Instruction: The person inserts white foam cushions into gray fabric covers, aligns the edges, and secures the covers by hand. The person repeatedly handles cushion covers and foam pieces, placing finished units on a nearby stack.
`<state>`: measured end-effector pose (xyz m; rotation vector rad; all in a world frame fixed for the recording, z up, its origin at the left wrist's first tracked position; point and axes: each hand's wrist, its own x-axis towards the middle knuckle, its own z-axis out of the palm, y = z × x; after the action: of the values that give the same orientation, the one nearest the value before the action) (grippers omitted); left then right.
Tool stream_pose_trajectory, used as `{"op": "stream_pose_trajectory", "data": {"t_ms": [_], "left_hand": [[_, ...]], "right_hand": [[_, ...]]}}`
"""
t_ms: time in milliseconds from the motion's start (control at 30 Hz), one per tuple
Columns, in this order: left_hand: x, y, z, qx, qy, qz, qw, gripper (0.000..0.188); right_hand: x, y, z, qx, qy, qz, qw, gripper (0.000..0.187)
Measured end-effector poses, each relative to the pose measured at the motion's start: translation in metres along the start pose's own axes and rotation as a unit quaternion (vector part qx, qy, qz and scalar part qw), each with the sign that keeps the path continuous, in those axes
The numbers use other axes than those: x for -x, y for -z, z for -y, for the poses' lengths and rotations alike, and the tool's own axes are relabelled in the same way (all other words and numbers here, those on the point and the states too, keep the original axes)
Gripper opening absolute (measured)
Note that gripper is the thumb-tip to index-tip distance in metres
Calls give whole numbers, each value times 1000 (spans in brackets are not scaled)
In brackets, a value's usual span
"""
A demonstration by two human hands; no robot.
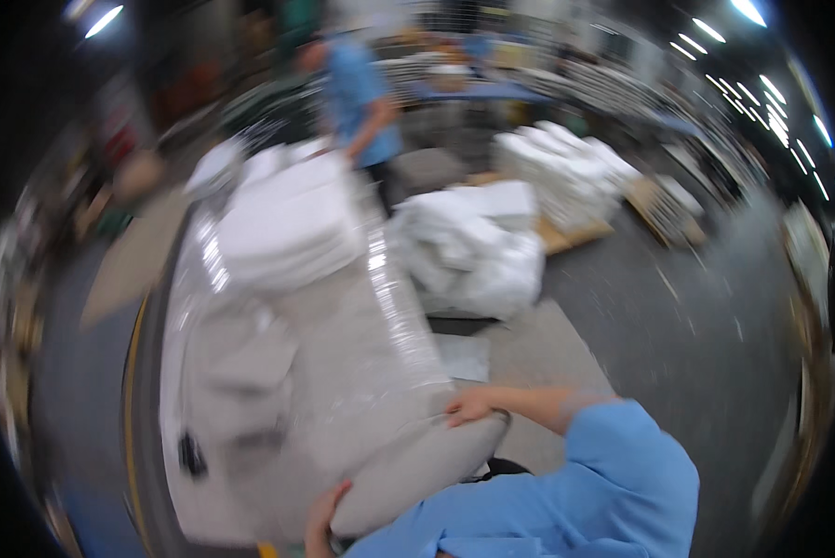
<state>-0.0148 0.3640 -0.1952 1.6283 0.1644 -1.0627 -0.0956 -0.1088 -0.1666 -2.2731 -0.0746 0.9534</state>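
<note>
Our left hand (326, 508) and right hand (471, 405) grasp opposite ends of the grey padded piece (421, 472), at the surface's (347, 372) near edge; we should guide both ends evenly, preventing creases.

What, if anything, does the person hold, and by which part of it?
A beige padded piece appears held near both ends: left grip at its left end, right grip near its right end. Blur hides how firmly.
</note>
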Motion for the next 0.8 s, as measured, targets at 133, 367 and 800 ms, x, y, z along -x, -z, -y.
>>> {"op": "stream_pose_trajectory", "data": {"t_ms": [133,367,800], "left_hand": [[-3,-22,4,-95,-41,-47,994,53],[-8,-14,15,-352,-138,-118,918,51],[97,-134,91,9,-52,-509,859,69]], "right_hand": [[34,-22,-7,-146,-164,-53,974,65],[-5,-25,-21,-349,-286,72,889,57],[-9,-4,-36,-220,-224,136,940,68]]}}
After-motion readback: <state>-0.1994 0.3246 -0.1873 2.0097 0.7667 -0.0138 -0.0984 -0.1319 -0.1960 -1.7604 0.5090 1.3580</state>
